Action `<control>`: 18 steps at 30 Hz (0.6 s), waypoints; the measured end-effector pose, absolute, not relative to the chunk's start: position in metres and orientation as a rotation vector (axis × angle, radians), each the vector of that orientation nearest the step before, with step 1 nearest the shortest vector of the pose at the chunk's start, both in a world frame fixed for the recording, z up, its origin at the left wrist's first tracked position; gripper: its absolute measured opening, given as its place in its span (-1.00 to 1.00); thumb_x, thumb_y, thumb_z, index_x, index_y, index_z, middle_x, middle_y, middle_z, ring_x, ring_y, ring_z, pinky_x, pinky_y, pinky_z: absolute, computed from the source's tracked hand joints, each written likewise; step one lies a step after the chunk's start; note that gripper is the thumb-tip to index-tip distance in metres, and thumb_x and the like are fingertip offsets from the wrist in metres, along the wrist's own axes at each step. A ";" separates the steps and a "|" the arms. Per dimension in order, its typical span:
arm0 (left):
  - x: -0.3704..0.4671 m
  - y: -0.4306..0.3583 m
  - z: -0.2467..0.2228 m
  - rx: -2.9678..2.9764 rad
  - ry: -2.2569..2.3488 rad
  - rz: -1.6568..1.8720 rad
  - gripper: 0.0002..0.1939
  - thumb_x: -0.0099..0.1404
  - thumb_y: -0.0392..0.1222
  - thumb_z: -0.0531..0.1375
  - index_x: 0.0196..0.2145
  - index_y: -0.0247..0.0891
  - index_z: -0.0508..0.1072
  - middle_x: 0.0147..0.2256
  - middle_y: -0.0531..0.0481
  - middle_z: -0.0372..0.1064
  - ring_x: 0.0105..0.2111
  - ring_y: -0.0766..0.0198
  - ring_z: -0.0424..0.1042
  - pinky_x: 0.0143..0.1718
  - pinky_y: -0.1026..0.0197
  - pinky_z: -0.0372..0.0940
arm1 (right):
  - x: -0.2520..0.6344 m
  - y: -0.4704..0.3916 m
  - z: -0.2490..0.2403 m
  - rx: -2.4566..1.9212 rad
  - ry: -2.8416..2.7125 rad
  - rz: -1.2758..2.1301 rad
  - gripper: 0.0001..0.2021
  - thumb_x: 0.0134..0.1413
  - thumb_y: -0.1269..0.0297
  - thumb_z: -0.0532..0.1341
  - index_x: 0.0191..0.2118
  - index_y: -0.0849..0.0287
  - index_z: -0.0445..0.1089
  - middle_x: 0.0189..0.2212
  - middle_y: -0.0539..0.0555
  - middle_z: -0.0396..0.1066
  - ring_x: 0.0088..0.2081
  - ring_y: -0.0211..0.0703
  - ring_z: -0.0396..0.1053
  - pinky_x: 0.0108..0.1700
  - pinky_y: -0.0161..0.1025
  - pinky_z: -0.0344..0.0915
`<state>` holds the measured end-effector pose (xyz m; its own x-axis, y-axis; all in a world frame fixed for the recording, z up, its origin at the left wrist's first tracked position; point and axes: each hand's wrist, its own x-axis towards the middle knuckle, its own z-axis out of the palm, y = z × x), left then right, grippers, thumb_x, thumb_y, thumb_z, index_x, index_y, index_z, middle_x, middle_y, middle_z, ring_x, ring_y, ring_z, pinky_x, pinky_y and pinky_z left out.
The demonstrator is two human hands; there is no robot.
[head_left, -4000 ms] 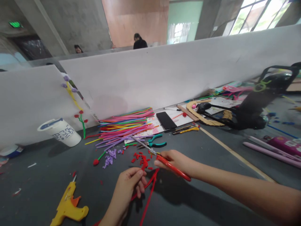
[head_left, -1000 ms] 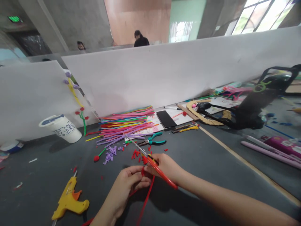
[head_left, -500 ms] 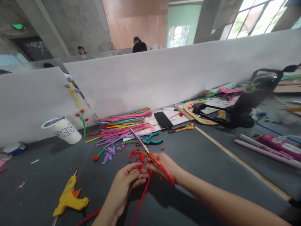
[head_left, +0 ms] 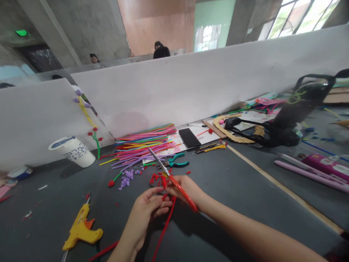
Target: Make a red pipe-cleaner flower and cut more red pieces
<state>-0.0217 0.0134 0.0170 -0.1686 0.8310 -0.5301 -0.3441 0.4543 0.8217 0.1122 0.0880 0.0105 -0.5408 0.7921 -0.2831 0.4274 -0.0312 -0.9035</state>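
Note:
My right hand [head_left: 192, 189] is closed around orange-handled scissors [head_left: 180, 188], whose blades point away to the upper left. Its fingertips meet those of my left hand [head_left: 144, 209]. Between the left fingers is a small bent piece of red pipe cleaner [head_left: 164, 197]. A long red pipe cleaner [head_left: 164, 233] hangs from the fingers down toward the table's near edge; which hand grips it is hard to make out. Just beyond the hands lie cut red pieces [head_left: 155, 178], with cut purple pieces [head_left: 127, 179] to their left.
A yellow glue gun [head_left: 81, 229] lies at left, below a white bucket [head_left: 79, 152]. Behind the hands are teal-handled pliers [head_left: 178, 160], a phone [head_left: 189, 138], a yellow utility knife [head_left: 215, 147] and bundled pipe cleaners [head_left: 144, 142]. A black stand [head_left: 289, 116] occupies the right.
My right hand has shifted slightly left with the scissors, its fingers now against my left fingertips. The red piece has turned lower between the fingers.

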 end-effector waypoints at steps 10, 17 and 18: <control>-0.029 0.014 0.008 0.512 1.355 1.088 -0.79 0.00 -0.22 0.30 -0.38 -0.35 0.44 -0.49 -0.11 0.50 -0.51 0.29 0.47 -0.45 0.32 0.35 | 0.109 0.090 0.017 -1.283 -2.047 1.575 -0.90 -0.19 0.49 0.08 -0.52 0.24 0.32 -0.72 -0.16 0.16 -0.65 -0.38 0.11 -0.56 -0.45 0.03; -0.025 0.016 0.009 0.763 1.435 1.032 -0.84 -0.13 -0.22 0.33 -0.61 -0.35 0.44 -0.69 0.10 0.28 -0.69 0.43 0.22 -0.64 0.39 0.13 | 0.108 0.092 0.023 -1.257 -2.171 1.507 -0.97 -0.30 0.46 0.14 -0.61 0.23 0.27 -0.69 -0.14 0.11 -0.57 -0.36 0.06 -0.55 -0.44 -0.04; -0.024 0.015 0.010 0.739 1.420 1.037 -0.86 -0.12 -0.22 0.31 -0.59 -0.36 0.46 -0.67 0.08 0.30 -0.68 0.43 0.22 -0.63 0.38 0.13 | 0.107 0.091 0.024 -1.249 -2.174 1.496 -0.97 -0.29 0.46 0.14 -0.60 0.23 0.27 -0.68 -0.14 0.12 -0.57 -0.36 0.06 -0.55 -0.44 -0.04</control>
<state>-0.0240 0.0153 0.0099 -0.1301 0.8970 -0.4224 -0.1292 0.4070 0.9042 0.1068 0.0911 0.0236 -0.6143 0.7417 -0.2692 0.5164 0.1199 -0.8479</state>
